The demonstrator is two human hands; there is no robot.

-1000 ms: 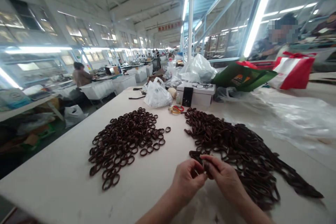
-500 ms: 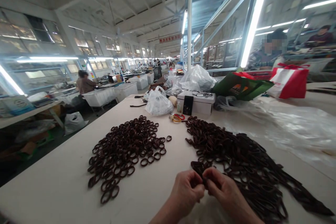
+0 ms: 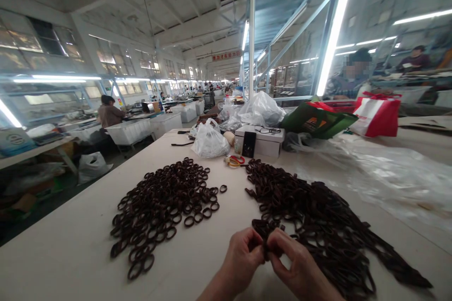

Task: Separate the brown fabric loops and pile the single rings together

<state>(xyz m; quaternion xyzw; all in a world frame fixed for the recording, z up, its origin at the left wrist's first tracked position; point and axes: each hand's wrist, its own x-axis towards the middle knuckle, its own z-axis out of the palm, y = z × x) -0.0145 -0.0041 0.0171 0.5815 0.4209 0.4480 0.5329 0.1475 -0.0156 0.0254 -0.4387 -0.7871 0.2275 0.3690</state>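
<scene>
My left hand point(image 3: 243, 256) and my right hand point(image 3: 296, 265) meet at the bottom middle, fingers pinched together on a dark brown band point(image 3: 265, 248) held between them. Just beyond them lies a long tangled heap of dark brown bands point(image 3: 318, 225), running from the middle to the right. To the left sits a separate pile of round brown rings point(image 3: 162, 207) on the white table point(image 3: 81, 244).
Scissors with red and yellow handles point(image 3: 235, 160), a white box point(image 3: 263, 140) with glasses on it, and a tied plastic bag point(image 3: 210, 142) stand behind the piles. Clear plastic sheeting point(image 3: 388, 174) covers the right side. Red and green bags point(image 3: 353, 115) and other people sit farther back.
The view has tilted up a little and my hands sit lower in the picture. Both stay pinched on the band at the near edge of the heap.
</scene>
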